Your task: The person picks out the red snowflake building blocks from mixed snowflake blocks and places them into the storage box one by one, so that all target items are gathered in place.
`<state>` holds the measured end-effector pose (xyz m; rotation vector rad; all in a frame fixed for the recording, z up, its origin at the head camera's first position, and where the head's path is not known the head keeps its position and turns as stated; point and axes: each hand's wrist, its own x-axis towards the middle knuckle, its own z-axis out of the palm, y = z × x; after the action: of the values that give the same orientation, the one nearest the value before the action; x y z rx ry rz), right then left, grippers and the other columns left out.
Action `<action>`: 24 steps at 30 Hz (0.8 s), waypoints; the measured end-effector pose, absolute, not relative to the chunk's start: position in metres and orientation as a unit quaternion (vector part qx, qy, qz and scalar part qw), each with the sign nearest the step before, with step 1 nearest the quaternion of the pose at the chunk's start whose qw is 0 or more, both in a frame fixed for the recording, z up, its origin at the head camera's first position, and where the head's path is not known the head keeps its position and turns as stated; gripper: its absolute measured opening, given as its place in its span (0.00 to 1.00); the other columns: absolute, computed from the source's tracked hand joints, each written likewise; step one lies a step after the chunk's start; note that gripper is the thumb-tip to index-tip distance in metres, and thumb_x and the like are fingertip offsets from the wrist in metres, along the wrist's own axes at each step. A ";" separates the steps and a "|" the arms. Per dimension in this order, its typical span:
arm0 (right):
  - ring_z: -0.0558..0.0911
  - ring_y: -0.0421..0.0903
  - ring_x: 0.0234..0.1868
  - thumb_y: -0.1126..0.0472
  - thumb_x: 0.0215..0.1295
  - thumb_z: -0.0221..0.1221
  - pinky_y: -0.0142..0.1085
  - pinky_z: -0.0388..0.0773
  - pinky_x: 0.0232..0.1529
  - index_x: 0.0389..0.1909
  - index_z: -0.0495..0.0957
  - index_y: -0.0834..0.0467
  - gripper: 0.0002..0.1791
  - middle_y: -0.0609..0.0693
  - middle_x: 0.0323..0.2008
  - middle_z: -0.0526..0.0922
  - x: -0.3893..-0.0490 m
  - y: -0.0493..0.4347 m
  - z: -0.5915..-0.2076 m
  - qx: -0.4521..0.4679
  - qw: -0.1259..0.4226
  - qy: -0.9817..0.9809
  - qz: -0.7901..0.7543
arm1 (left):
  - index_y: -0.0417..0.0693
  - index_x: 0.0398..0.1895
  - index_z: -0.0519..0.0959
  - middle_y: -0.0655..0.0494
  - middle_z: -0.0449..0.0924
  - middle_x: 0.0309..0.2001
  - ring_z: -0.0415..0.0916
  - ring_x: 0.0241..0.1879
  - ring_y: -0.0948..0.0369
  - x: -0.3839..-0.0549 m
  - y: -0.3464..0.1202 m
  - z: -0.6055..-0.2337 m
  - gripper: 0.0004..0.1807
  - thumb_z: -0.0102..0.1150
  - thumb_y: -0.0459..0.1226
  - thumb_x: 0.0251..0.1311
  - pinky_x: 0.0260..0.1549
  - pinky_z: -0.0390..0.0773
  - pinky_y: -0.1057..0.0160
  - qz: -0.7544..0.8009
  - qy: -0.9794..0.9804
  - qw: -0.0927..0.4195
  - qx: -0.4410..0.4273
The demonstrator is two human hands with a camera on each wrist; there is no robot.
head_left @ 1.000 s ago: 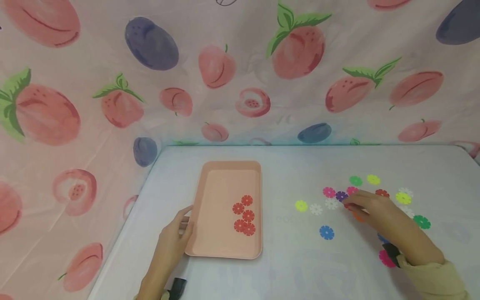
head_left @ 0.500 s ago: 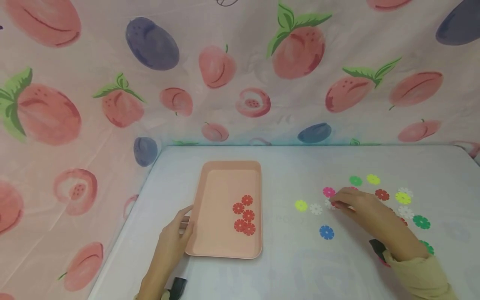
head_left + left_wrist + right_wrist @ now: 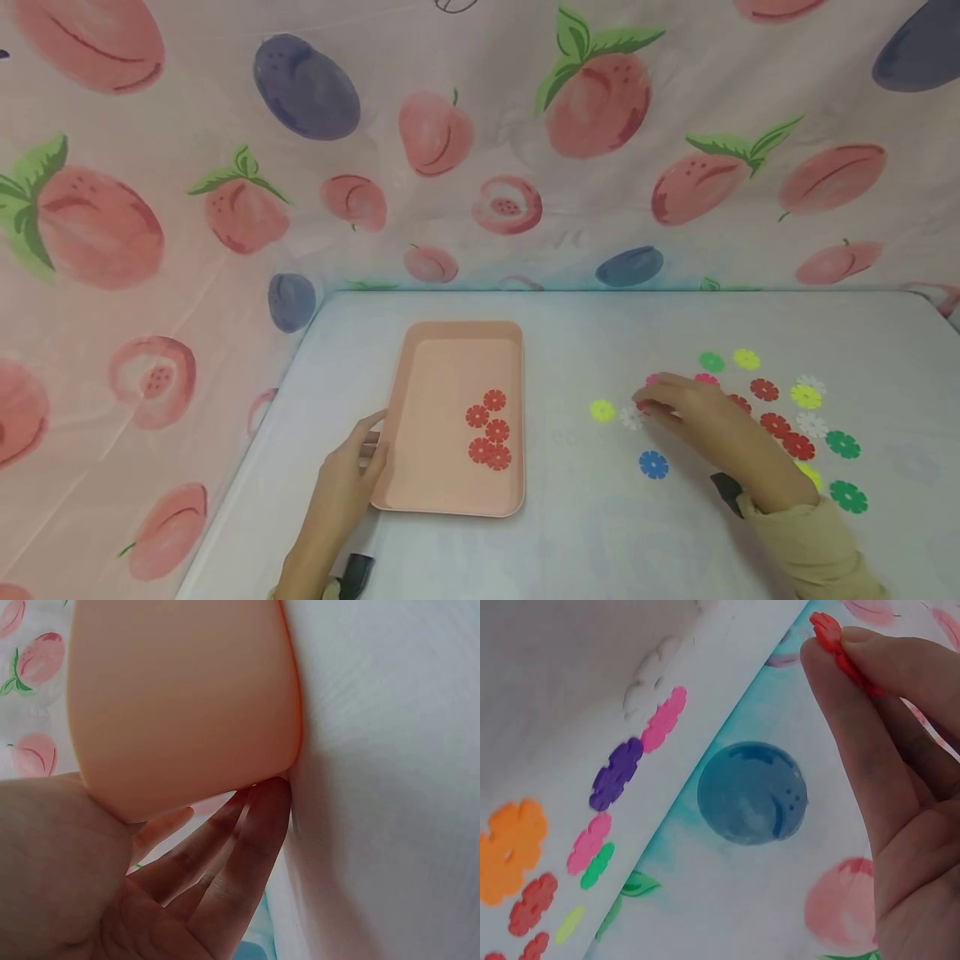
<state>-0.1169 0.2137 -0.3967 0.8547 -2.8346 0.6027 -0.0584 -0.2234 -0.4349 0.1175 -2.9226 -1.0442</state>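
Observation:
A shallow pink tray (image 3: 435, 383) stands left of centre in the head view, with several red notched plastic discs (image 3: 497, 431) lying in its right part. My left hand (image 3: 341, 483) holds the tray's left edge; the left wrist view has the fingertips against the tray wall (image 3: 187, 697), low by the tabletop, while the thumb is partly hidden by it. Between thumb and forefinger, my right hand (image 3: 693, 421) pinches a red snowflake disc (image 3: 836, 645). It is raised over the white disc (image 3: 632, 417) at the left of the scattered discs.
Several loose discs lie right of the tray: blue (image 3: 653, 465), yellow (image 3: 602, 411), green (image 3: 843, 444), red (image 3: 764, 389) and others. Some purple (image 3: 616, 774) and orange (image 3: 511, 851) ones are hidden by my right arm in the head view. A fruit-print cloth (image 3: 585, 192) hangs behind the white table.
My right hand has moved left from among the loose discs with the red disc, uncovering several red ones. The left hand and the tray have stayed in place.

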 end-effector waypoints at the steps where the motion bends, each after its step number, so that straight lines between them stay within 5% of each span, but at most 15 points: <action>1: 0.86 0.51 0.45 0.70 0.50 0.73 0.46 0.84 0.46 0.42 0.85 0.59 0.16 0.48 0.39 0.86 -0.117 0.212 -0.397 0.281 0.058 -0.936 0.203 | 0.53 0.70 0.68 0.44 0.83 0.50 0.85 0.44 0.50 -0.058 -0.223 -0.434 0.25 0.56 0.35 0.71 0.42 0.86 0.54 -0.337 -0.941 0.018 0.037; 24: 0.85 0.44 0.38 0.72 0.50 0.72 0.38 0.86 0.42 0.39 0.86 0.60 0.14 0.46 0.36 0.85 -0.124 0.176 -0.401 0.333 0.044 -0.914 0.226 | 0.51 0.70 0.68 0.43 0.83 0.50 0.84 0.44 0.49 -0.058 -0.222 -0.434 0.25 0.56 0.34 0.70 0.42 0.86 0.53 -0.333 -0.942 0.026 0.028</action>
<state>-0.1239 0.1764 -0.4008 1.0173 -2.7940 0.6911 -0.0577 -0.2224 -0.4336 0.0876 -2.9121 -1.0298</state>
